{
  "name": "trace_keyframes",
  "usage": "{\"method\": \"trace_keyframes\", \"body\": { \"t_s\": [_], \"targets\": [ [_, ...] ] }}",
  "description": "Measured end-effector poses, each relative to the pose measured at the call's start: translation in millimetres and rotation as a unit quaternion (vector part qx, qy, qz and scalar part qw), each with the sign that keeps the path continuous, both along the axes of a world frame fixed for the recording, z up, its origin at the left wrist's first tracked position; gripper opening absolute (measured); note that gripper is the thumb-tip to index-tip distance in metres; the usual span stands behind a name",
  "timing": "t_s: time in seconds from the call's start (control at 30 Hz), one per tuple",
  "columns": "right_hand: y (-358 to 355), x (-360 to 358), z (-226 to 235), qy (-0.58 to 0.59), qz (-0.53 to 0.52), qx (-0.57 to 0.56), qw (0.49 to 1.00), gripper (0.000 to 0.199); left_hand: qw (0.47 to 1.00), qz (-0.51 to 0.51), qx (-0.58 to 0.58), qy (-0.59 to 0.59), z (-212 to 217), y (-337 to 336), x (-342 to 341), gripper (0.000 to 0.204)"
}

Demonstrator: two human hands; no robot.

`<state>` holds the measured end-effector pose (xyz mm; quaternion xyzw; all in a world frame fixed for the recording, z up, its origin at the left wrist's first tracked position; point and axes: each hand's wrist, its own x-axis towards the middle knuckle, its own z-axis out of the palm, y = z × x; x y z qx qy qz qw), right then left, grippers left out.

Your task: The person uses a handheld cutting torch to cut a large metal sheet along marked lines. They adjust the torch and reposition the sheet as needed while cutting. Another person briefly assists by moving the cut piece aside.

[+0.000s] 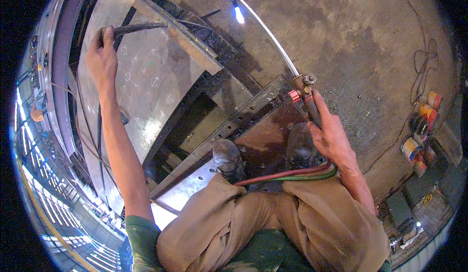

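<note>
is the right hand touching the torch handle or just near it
Touching. The head view shows the right hand gripping the dark torch handle, skin against it with no gap visible between them.

Hidden inside the right hand (332,134), part of the grip of a torch (298,80). Lost behind the left trouser leg (207,216), the far run of a red hose (278,175) and a green hose (312,176). Covered by the left hand (102,60), the near end of a dark rod (139,27). Too faint to make out, chalk marks (155,81) on a steel plate (141,96). Cut off by the lower edge, a green sleeve (142,235). Too small to tell, the markings on cans (428,113); blurred, the shed roof (68,223) at left.
</note>
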<state>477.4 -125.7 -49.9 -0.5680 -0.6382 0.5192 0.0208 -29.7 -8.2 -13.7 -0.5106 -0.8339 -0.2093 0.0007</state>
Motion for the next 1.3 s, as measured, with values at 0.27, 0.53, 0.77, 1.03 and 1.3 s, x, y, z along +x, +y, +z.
{"method": "trace_keyframes", "body": {
  "t_s": [0.27, 0.53, 0.77, 1.03, 1.3],
  "targets": [
    [12.0, 7.0, -2.5, -0.038, -0.029, -0.065, 0.997, 0.080, 1.000, -0.012, 0.021, -0.006, 0.0, 0.2, -9.0, 0.050],
    [3.3, 6.8, -7.2, 0.029, -0.015, 0.026, 0.999, 0.080, 0.999, -0.033, 0.027, -0.018, 2.9, -3.7, -22.7, 0.050],
    [-1.4, 3.4, -11.9, -0.012, -0.009, 0.042, 0.999, 0.079, 0.999, -0.023, 0.013, 0.020, 5.9, 0.6, -8.3, 0.047],
    [32.2, -30.2, -0.6, 0.076, -0.069, 0.125, 0.987, 0.074, 0.998, -0.033, 0.036, -0.031, -7.2, 1.3, -16.0, 0.045],
    [43.9, -36.2, 8.3, 0.101, -0.057, 0.100, 0.988, 0.074, 0.999, -0.037, 0.024, -0.019, -2.2, 2.2, -6.9, 0.045]
  ]
}}
